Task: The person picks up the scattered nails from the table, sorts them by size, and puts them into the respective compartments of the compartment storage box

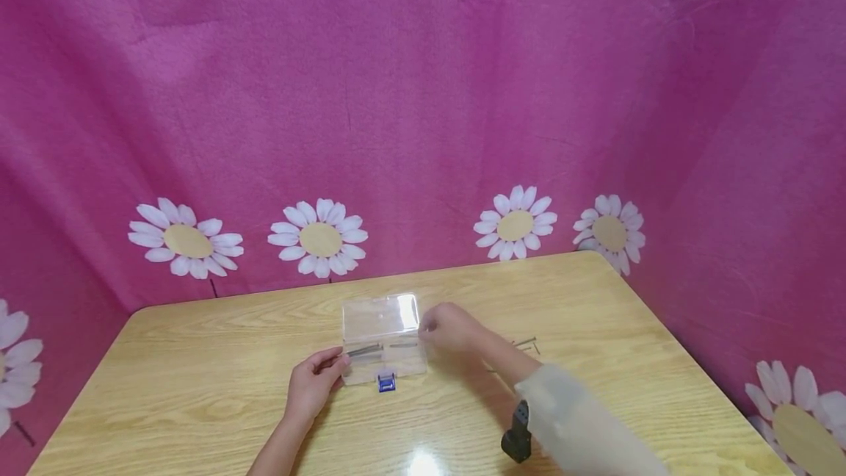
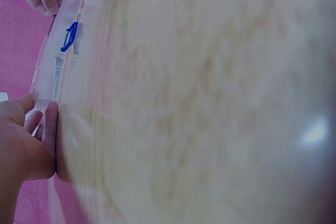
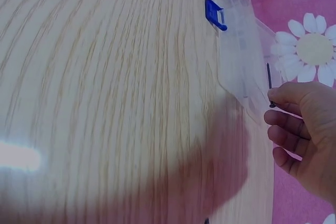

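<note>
A clear plastic case [image 1: 385,369] with compartments stands on the table, its lid [image 1: 377,316] raised at the back and a blue latch [image 1: 386,382] at the front. My left hand [image 1: 312,386] grips its left end, thumb and fingers around the wall [image 2: 46,85]. Above the right end, my right hand [image 1: 452,327] pinches a dark screw [image 3: 270,82], pointed end up and head by the fingertips. Long, thin grey pieces [image 1: 365,350] lie in the left compartment; another thin piece [image 1: 405,345] lies in the right one.
Several thin brownish pieces [image 1: 525,344] lie on the wooden table [image 1: 231,358] right of the case, partly behind the right forearm. A black object [image 1: 518,435] shows by the right sleeve. Pink cloth [image 1: 410,131] with daisies hangs behind the table and at both sides.
</note>
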A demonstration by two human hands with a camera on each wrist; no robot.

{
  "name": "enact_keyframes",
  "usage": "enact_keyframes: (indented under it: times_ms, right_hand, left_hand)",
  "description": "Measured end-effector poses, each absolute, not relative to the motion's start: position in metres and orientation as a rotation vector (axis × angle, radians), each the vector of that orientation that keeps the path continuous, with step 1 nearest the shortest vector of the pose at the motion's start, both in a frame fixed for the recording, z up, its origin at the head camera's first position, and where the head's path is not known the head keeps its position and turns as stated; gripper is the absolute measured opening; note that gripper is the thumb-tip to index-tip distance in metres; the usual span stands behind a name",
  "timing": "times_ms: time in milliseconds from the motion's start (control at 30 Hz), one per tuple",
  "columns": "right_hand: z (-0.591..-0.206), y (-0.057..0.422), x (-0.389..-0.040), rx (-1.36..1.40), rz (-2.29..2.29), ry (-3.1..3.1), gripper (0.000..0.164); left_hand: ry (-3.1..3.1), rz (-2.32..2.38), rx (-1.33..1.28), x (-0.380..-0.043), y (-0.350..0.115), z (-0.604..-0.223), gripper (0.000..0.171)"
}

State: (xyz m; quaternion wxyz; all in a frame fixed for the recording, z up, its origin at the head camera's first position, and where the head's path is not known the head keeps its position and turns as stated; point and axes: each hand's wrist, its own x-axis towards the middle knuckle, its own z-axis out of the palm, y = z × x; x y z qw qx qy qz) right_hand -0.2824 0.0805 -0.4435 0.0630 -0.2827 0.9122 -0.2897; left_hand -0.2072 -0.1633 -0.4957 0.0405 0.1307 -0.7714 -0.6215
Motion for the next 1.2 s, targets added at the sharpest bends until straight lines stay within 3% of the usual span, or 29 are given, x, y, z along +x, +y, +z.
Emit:
enact_keyframes:
  times_ms: [300, 1200]
  right_hand:
    - [-0.449, 0.071, -0.277, -0.715, -1.008, 2.622, 0.008]
    - [-0.455, 0.062, -0.278, -0.736, -0.914, 2.707, 0.014]
  left_hand:
    - [-2.361, -1.894, 0.394, -0.208, -0.164, -0.499, 0.035]
    - [-2.384, -1.887, 0.412, -0.207, -0.162, -0.496, 0.038]
